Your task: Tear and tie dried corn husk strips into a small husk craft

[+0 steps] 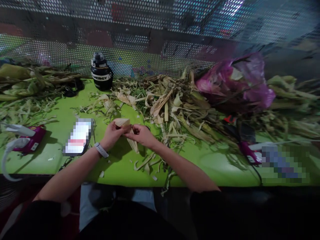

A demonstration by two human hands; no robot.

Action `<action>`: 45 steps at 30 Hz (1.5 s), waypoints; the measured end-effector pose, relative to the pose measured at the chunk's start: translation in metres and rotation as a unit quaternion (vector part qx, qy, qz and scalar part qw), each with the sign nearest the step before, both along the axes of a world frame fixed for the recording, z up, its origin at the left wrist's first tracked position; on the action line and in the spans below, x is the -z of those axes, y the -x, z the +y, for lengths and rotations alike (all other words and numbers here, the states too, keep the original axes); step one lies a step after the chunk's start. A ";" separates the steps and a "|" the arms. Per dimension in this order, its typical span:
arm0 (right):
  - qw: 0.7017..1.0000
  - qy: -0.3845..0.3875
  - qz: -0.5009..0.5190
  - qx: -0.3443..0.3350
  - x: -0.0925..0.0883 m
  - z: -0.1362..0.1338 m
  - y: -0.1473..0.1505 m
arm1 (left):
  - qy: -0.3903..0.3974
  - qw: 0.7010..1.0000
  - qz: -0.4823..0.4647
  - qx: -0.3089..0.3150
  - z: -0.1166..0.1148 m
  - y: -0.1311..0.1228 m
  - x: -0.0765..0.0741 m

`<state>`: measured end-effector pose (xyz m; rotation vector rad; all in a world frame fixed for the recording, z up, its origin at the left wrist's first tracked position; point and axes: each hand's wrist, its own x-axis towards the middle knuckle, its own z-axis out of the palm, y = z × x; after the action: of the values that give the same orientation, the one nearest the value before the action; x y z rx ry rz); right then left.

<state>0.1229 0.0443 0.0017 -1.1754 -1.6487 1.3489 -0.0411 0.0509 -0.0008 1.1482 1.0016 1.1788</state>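
Note:
Close together over the green table (120, 173), both hands are closed on a pale dried corn husk (122, 122). My left hand (111, 134), with a light watch band at its wrist, pinches the husk from the left. My right hand (142, 136) grips it from the right with thumb and fingertips. A strip of the husk hangs down below the hands; my fingers hide its middle. Behind them lies a heap of dried husks and leaves (167, 96). Torn scraps (147, 165) are scattered just in front of my right hand.
A phone with a blurred screen (78, 136) lies left of my hands, beside a purple power strip (32, 140). A black bottle (101, 75) stands at the back. To the right are a pink plastic bag (240, 83) and another purple power strip (251, 155). Perforated metal (150, 43) closes the back.

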 end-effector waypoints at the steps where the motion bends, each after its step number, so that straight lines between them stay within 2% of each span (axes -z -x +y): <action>1: 1.000 0.016 0.018 -0.005 0.000 -0.001 0.001 | 0.001 1.000 0.000 0.002 0.001 0.001 0.000; 5: 0.992 0.057 0.098 0.051 -0.001 0.001 0.001 | 0.027 0.999 -0.022 0.004 0.004 0.005 0.003; 8: 0.989 0.048 0.110 0.086 -0.002 0.001 0.000 | 0.002 0.999 -0.035 -0.005 0.006 0.005 0.004; 12: 0.998 0.035 0.042 0.013 -0.003 -0.004 -0.001 | -0.074 0.996 0.000 -0.041 0.004 0.001 0.003; 15: 0.998 0.047 0.029 -0.028 -0.005 -0.006 0.000 | -0.070 0.995 0.002 -0.066 0.002 0.000 0.002; 17: 0.996 0.070 0.054 -0.017 -0.007 -0.006 0.002 | -0.039 0.998 0.000 -0.041 0.000 0.001 0.003; 21: 0.990 0.097 0.099 0.017 -0.006 -0.003 0.004 | 0.008 0.995 0.027 0.094 -0.001 0.005 0.002; 23: 0.988 0.103 0.115 0.030 -0.004 -0.002 0.003 | 0.014 0.991 0.022 0.134 0.000 0.008 0.000; 25: 0.985 0.100 0.133 0.052 -0.001 -0.001 0.002 | 0.001 0.992 0.008 0.127 0.002 0.009 0.000; 27: 0.982 0.097 0.152 0.063 0.003 0.001 0.001 | -0.022 0.996 0.004 0.089 0.004 0.008 0.000; 31: 0.978 0.113 0.165 0.053 0.007 0.002 0.001 | -0.031 0.998 0.015 0.056 0.003 0.004 0.000; 34: 0.983 0.102 0.142 0.048 0.006 0.001 0.001 | -0.039 0.997 0.041 0.050 -0.001 0.001 0.000; 38: 0.993 0.040 0.108 0.041 0.003 -0.001 0.001 | -0.046 0.992 0.088 0.075 -0.004 0.000 0.003; 41: 0.993 0.036 0.109 0.034 0.004 0.001 0.001 | -0.045 0.993 0.065 0.087 -0.003 -0.001 0.005; 45: 0.992 0.053 0.104 0.058 0.011 0.007 -0.001 | -0.044 0.996 0.039 0.065 0.000 -0.001 0.008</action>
<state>0.1242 0.0513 -0.0091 -1.1310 -1.3575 1.4460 -0.0401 0.0505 -0.0085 1.3170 0.9267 1.0896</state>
